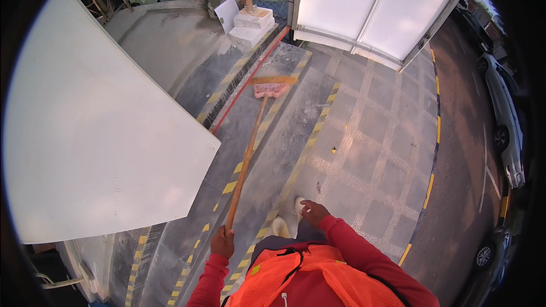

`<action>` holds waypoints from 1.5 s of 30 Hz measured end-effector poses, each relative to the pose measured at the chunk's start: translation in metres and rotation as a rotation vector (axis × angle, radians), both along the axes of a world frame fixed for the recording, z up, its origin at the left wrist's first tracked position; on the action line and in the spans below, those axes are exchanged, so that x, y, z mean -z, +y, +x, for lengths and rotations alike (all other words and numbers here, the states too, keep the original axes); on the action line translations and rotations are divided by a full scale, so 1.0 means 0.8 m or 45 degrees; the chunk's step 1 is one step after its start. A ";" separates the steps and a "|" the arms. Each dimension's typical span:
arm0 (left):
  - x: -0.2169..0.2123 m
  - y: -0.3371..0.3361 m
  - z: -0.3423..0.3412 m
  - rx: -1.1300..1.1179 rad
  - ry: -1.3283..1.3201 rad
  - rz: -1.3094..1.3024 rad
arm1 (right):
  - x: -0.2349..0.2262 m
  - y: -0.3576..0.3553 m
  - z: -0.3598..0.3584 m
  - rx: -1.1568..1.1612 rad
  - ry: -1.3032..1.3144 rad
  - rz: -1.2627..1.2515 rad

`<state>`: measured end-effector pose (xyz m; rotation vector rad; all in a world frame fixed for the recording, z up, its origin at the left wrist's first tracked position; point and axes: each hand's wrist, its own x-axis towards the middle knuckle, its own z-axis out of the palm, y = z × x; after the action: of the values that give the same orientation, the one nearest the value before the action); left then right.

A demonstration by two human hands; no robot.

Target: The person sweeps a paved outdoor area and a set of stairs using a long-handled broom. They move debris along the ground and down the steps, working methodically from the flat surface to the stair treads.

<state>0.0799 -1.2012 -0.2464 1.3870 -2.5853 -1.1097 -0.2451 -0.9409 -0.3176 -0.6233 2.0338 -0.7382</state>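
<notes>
A long-handled broom [248, 158] stretches away from me over the grey steps. Its pink head with orange bristles [274, 80] rests on a step near a yellow-and-black striped edge. My left hand [222, 243] is wrapped round the near end of the wooden handle. Held in front of my body, my right hand [313, 214] is off the broom and holds nothing that shows. Its fingers are loosely bent and apart, above my light-coloured shoes [280, 227].
A big white panel [108, 125] covers much of the left side. A red strip [250, 82] runs along a step edge. White blocks round a post [253, 23] and a white-panelled structure [369, 5] stand ahead. Patterned paving [369, 131], a striped kerb and parked cars [503, 111] lie right.
</notes>
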 end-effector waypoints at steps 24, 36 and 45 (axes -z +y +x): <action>-0.041 -0.342 -0.510 0.489 -0.025 -0.285 | 0.040 0.162 -0.228 0.324 0.044 0.452; -0.208 -0.048 -0.048 0.016 -0.276 -0.023 | 0.083 0.210 -0.225 0.254 -0.160 0.725; -0.128 -0.057 -0.172 -0.020 -0.259 -0.012 | 0.083 0.051 -0.312 -0.045 0.013 0.517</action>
<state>-0.0578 -1.2466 -0.1438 1.5941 -2.7037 -1.0020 -0.4945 -0.8998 -0.3842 -0.4253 2.0945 -0.2856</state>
